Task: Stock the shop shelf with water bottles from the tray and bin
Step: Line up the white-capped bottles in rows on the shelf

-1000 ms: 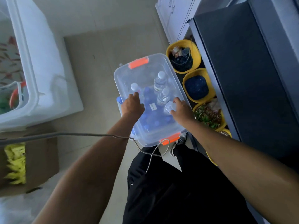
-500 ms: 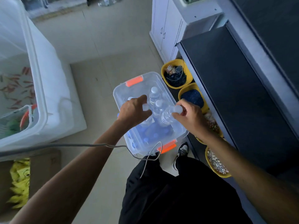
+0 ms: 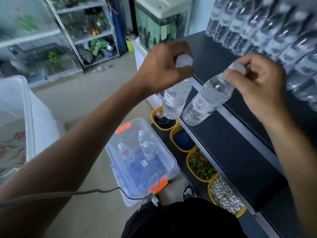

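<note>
Bottles hang one from each hand, both pinched just under the white caps, a hold that leaves each body free to be lowered base-first onto a surface. The left hand (image 3: 161, 66) has its fingers clenched round the neck of a clear plastic water bottle (image 3: 175, 100), which dangles close to upright. The right hand (image 3: 257, 85) grasps the cap and neck of a second clear bottle with a barcode label (image 3: 207, 102), and this one tilts, base swung toward the person's left. Both bottles sit in the air above the front edge of the dark flat shop shelf (image 3: 223, 143), neither resting on it.

Further back on that shelf, at upper right, stands a blurred row of stocked clear bottles (image 3: 267, 30); the carried pair is likely headed for the bare stretch in front of it. Down on the floor, the clear plastic bin with orange latches (image 3: 169, 162) holds three upright bottles (image 3: 144, 148), so more trips appear to remain. Yellow tubs of gravel and plants (image 3: 202, 165) line the floor under the shelf edge, just beside the bin. The tilted bottle probably needs righting before it is set down.
</note>
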Action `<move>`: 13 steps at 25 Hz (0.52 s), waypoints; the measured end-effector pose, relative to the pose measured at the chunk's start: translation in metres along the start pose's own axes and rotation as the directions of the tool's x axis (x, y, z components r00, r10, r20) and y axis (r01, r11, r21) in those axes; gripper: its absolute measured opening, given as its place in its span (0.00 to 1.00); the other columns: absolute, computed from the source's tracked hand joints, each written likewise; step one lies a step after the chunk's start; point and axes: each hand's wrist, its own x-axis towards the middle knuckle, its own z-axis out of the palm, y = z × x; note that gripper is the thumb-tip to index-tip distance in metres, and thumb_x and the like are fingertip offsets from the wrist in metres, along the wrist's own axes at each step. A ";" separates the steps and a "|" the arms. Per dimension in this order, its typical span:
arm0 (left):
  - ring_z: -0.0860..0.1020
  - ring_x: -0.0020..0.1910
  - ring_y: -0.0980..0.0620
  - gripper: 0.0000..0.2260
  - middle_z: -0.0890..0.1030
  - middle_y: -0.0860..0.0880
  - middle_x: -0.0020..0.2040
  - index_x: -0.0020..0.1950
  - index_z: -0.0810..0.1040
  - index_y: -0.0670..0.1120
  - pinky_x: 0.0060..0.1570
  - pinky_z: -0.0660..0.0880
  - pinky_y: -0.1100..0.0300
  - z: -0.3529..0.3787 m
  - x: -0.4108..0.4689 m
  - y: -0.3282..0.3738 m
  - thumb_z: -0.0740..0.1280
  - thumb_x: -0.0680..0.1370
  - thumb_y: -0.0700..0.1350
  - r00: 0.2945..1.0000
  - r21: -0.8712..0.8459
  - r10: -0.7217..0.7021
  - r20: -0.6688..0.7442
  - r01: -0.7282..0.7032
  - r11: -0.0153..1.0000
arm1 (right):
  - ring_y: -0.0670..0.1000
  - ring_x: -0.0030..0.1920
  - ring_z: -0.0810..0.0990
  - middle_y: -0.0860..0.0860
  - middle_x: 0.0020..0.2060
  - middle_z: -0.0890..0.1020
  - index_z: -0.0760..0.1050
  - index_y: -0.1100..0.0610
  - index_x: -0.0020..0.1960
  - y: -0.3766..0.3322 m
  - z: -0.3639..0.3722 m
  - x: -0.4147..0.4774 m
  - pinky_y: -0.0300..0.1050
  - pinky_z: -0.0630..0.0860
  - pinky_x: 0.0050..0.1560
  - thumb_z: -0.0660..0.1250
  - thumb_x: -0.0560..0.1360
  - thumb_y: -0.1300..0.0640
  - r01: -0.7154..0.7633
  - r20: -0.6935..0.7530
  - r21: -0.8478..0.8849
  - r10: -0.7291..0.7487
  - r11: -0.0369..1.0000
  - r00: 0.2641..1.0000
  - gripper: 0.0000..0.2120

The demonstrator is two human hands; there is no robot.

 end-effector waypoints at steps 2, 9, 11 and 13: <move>0.77 0.41 0.49 0.11 0.81 0.47 0.42 0.47 0.81 0.41 0.39 0.71 0.58 0.005 0.034 0.027 0.68 0.70 0.46 0.994 0.014 0.099 0.054 -0.100 0.995 | 0.42 0.34 0.77 0.42 0.35 0.83 0.79 0.41 0.41 -0.004 -0.039 0.019 0.46 0.73 0.36 0.75 0.73 0.47 0.005 -0.103 -0.006 -0.006 1.000 0.995 0.05; 0.75 0.41 0.57 0.04 0.79 0.52 0.41 0.45 0.79 0.45 0.40 0.69 0.64 0.095 0.125 0.106 0.68 0.72 0.42 0.933 -0.155 0.256 0.251 -0.222 0.962 | 0.41 0.31 0.73 0.47 0.31 0.81 0.79 0.43 0.39 0.051 -0.173 0.019 0.42 0.70 0.34 0.75 0.68 0.43 -0.187 -0.329 -0.155 0.128 0.970 0.936 0.07; 0.77 0.43 0.55 0.05 0.80 0.51 0.43 0.47 0.81 0.42 0.41 0.70 0.62 0.131 0.142 0.123 0.69 0.73 0.40 0.905 -0.169 0.308 0.293 -0.268 0.948 | 0.44 0.32 0.73 0.54 0.32 0.81 0.78 0.49 0.40 0.074 -0.204 0.006 0.45 0.70 0.36 0.74 0.67 0.43 -0.266 -0.367 -0.192 0.182 0.945 0.912 0.11; 0.79 0.47 0.51 0.06 0.82 0.49 0.46 0.49 0.82 0.40 0.45 0.72 0.61 0.170 0.156 0.139 0.70 0.74 0.40 0.858 -0.143 0.367 0.360 -0.338 0.930 | 0.40 0.29 0.70 0.47 0.29 0.79 0.78 0.52 0.41 0.091 -0.232 -0.009 0.40 0.70 0.33 0.72 0.66 0.43 -0.337 -0.413 -0.215 0.227 0.917 0.882 0.13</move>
